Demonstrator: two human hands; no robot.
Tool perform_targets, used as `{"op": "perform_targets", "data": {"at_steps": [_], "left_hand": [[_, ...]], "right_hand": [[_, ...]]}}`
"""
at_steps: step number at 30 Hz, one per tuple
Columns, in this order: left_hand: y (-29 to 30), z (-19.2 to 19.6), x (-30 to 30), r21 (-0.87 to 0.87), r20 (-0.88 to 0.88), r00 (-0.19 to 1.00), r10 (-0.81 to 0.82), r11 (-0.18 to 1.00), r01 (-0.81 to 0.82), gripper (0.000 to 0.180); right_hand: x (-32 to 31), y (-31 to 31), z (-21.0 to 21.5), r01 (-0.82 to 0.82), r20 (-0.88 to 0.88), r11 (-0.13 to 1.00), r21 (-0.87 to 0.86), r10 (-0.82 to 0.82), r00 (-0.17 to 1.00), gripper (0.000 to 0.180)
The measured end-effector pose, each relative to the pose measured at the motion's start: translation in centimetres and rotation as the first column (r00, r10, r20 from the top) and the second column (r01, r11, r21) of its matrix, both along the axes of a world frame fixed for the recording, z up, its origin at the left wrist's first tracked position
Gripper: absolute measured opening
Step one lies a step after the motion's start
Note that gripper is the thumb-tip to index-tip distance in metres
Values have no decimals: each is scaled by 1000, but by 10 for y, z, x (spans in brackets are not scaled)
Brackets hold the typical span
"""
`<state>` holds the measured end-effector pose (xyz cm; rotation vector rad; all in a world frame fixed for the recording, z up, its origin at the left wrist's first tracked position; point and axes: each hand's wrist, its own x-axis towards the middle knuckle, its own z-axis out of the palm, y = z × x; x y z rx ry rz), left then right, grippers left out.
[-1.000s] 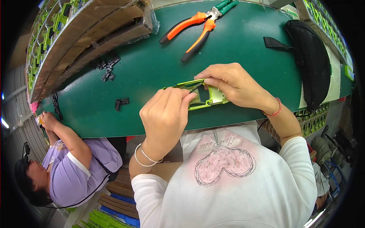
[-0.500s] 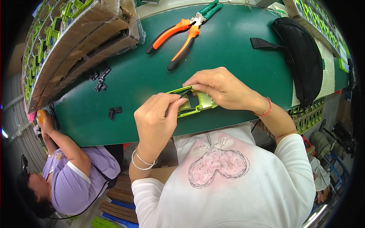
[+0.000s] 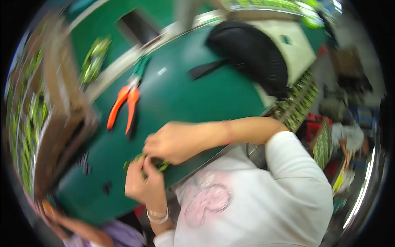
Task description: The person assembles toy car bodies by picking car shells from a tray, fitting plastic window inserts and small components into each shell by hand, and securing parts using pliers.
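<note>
Both of my hands are closed on a lime-green plastic frame [image 3: 164,166], just above the near edge of the green table. My left hand [image 3: 142,183] pinches it from the near left. From the right, my right hand [image 3: 175,142] reaches across, its fingertips close to those of the left. Most of the frame is hidden by my fingers, and motion blurs the rest. Pliers [image 3: 133,96] with orange handles and green-covered jaws lie beyond my hands. To the left on the table are small black parts [image 3: 85,164] and a single black piece [image 3: 107,187].
Cardboard trays [image 3: 66,103] stacked with green parts stand at the left. A black pouch [image 3: 251,53] with a strap rests at the far right of the table. Beyond a pale ledge lie another green part [image 3: 94,59] and a dark flat object [image 3: 138,26]. A co-worker's arm [image 3: 82,230] shows at lower left.
The whole view has swung round and blurred. My hands have drawn closer together over the green frame, which is now mostly covered, and the right fingers have come nearer the left ones.
</note>
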<state>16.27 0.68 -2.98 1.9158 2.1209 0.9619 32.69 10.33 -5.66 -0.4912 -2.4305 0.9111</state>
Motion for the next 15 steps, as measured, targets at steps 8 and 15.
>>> {"op": "perform_targets", "data": {"at_steps": [8,15], "left_hand": [[-5,0,-8,-66,-141,990,29,997,-39,17],[22,40,-1,149,-426,827,-366,873,463,14]], "right_hand": [[-4,1,-8,-23,70,972,233,7,998,18],[1,4,-12,-49,-22,956,289,57,998,17]]}}
